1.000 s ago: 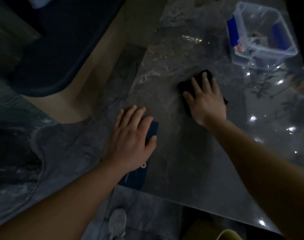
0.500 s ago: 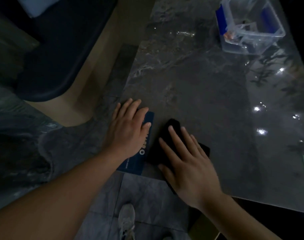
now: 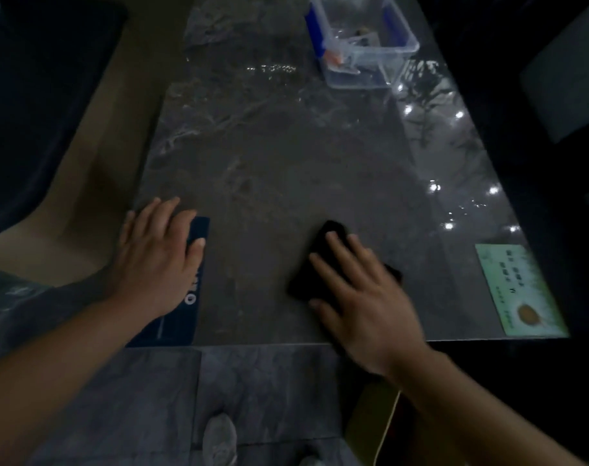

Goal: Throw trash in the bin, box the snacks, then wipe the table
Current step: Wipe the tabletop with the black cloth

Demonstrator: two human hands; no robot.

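Note:
The scene is dim. My right hand lies flat, fingers spread, pressing a black cloth onto the dark marble table near its front edge. At the table's front left corner, my left hand rests palm down on a dark blue card with white letters. A clear plastic box with blue handles stands at the far end, with a few small snack items inside.
A green and white card lies at the table's front right corner. Dark seats flank the table on the left and right. Below the front edge are grey floor tiles, my shoe and a yellowish rim.
My right hand slid the black cloth from the middle of the table back toward the front edge, then rightward along it. My left hand stayed on the blue card.

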